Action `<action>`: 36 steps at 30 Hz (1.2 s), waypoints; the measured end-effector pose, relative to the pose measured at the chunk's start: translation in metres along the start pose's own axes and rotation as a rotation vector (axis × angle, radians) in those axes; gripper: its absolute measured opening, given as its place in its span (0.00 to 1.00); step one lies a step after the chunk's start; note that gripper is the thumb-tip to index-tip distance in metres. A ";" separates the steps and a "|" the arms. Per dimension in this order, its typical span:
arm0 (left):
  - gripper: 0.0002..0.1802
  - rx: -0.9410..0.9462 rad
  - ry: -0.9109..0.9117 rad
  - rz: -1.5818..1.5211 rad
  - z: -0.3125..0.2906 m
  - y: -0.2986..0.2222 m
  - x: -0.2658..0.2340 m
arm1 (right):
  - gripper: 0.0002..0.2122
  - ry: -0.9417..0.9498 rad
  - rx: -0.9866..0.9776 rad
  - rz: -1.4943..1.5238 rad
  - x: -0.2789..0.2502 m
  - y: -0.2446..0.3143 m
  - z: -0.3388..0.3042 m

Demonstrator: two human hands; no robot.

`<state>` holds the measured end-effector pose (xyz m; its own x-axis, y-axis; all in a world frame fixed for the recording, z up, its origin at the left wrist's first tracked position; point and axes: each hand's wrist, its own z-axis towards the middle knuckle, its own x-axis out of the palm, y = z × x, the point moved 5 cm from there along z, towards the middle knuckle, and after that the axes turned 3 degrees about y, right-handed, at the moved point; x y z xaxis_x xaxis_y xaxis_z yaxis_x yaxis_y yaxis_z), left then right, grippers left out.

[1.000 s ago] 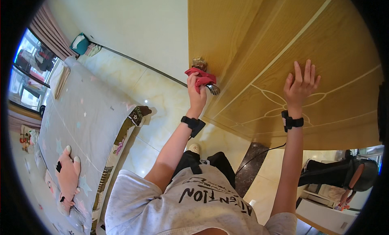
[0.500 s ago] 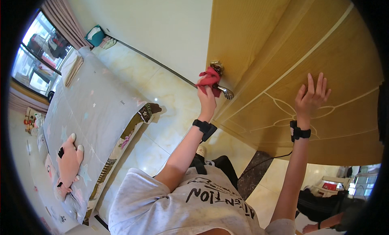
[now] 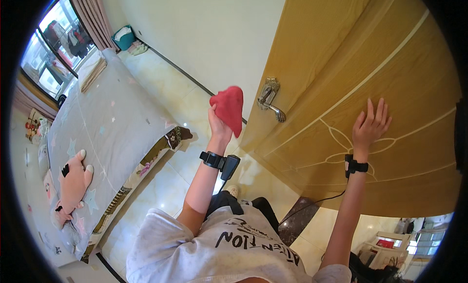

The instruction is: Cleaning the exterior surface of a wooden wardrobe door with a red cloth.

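My left hand (image 3: 220,127) grips a red cloth (image 3: 229,107), lifted clear of the door and to the left of its handle. The metal door handle (image 3: 271,100), with an ornate plate and a curved lever, is now fully in sight near the door's edge. Flat against the wooden door (image 3: 312,73) rests my right hand (image 3: 371,124), its fingers stretched out over the pale inlaid lines. Each of my wrists wears a black strap; a small box hangs from the left one, and a thin cable runs from the right.
On the left stands a bed (image 3: 117,136) with a grey star-patterned cover and a pink plush toy (image 3: 73,185). A teal basket (image 3: 124,38) sits by the far wall. Behind the door, at lower right, is a white chair (image 3: 390,246).
My left hand has drawn the red cloth off the handle, moving left and uncovering it. My right hand stays on the door. The person partly visible at lower right is no longer clearly seen.
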<state>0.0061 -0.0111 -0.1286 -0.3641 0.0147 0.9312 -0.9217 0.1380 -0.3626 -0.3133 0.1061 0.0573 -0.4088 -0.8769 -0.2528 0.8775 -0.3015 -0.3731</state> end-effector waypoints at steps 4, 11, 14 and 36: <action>0.23 0.257 0.147 0.174 0.005 -0.014 0.089 | 0.14 -0.005 -0.001 0.018 -0.001 0.000 -0.001; 0.25 0.472 0.432 0.422 0.054 0.042 0.221 | 0.15 -0.002 -0.037 0.003 -0.004 -0.004 -0.008; 0.19 0.855 0.670 0.693 0.049 0.010 0.338 | 0.16 0.002 -0.032 0.038 -0.005 0.007 -0.009; 0.25 1.874 0.854 1.497 0.083 -0.008 0.403 | 0.18 0.079 -0.010 -0.021 0.006 0.000 -0.010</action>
<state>-0.1441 -0.0886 0.2462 -0.8596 -0.4871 -0.1543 0.4258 -0.8499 0.3105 -0.3187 0.1045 0.0465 -0.4455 -0.8382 -0.3145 0.8662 -0.3149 -0.3879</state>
